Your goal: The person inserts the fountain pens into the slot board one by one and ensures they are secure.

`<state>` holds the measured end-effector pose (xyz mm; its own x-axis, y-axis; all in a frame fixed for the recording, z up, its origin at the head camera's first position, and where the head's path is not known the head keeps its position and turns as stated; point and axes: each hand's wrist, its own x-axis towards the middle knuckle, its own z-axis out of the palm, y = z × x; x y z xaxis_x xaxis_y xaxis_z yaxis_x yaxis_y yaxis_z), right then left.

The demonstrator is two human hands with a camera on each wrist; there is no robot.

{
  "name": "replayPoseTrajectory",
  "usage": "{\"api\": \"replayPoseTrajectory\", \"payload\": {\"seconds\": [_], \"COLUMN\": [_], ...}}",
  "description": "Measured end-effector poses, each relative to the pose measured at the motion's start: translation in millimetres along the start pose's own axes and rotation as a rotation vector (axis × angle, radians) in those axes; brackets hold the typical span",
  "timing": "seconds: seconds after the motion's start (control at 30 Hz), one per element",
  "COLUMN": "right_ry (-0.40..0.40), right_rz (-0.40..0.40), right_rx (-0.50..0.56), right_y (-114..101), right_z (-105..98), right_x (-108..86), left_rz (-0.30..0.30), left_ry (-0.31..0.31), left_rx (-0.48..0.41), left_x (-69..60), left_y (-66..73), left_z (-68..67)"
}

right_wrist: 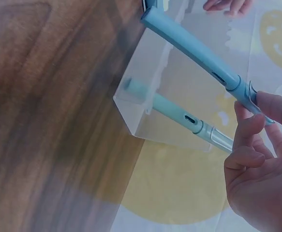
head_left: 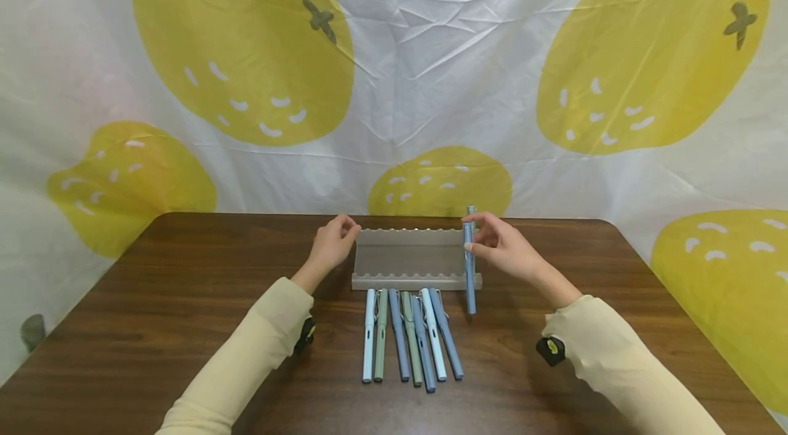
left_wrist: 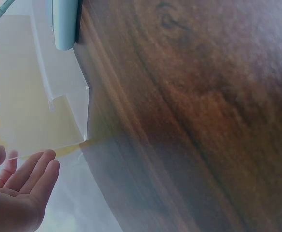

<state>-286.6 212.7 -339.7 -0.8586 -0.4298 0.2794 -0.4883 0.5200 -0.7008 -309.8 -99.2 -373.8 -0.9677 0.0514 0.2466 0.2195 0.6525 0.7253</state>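
My right hand (head_left: 503,247) pinches a blue pen (head_left: 470,284) near its clip end, over the right end of a translucent pen rack (head_left: 406,257) with scalloped edges. Beneath it, in the right wrist view, another pen (right_wrist: 172,110) lies slanted in the rack's end place. At the opposite end, my left hand (head_left: 332,243) pinches the rack's upper left corner between thumb and index finger; the other fingers (left_wrist: 39,176) stay extended. In front of the rack several capped pens, light blue, green and blue (head_left: 399,336), lie side by side on the table.
The brown wooden table (head_left: 258,380) ends just behind the rack. A white cloth (head_left: 431,100) with yellow fruit prints hangs along its back and sides. Both forearms wear pale sleeves with a black wrist device (head_left: 550,350).
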Motion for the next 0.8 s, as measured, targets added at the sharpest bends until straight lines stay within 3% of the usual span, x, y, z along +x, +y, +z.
{"api": "replayPoseTrajectory", "payload": {"seconds": [0.53, 0.8], "right_ry": [0.121, 0.214], "right_rz": [-0.026, -0.111], "right_rx": [-0.025, -0.059], "right_y": [-9.2, -11.7], "right_z": [-7.7, -4.9], "right_x": [18.2, 24.2], "left_rz": [0.0, 0.001], "left_ry": [0.006, 0.011], "left_rx": [0.014, 0.015], "left_x": [0.6, 0.1], "left_y": [-2.7, -1.5], "left_z": [0.9, -0.3]}}
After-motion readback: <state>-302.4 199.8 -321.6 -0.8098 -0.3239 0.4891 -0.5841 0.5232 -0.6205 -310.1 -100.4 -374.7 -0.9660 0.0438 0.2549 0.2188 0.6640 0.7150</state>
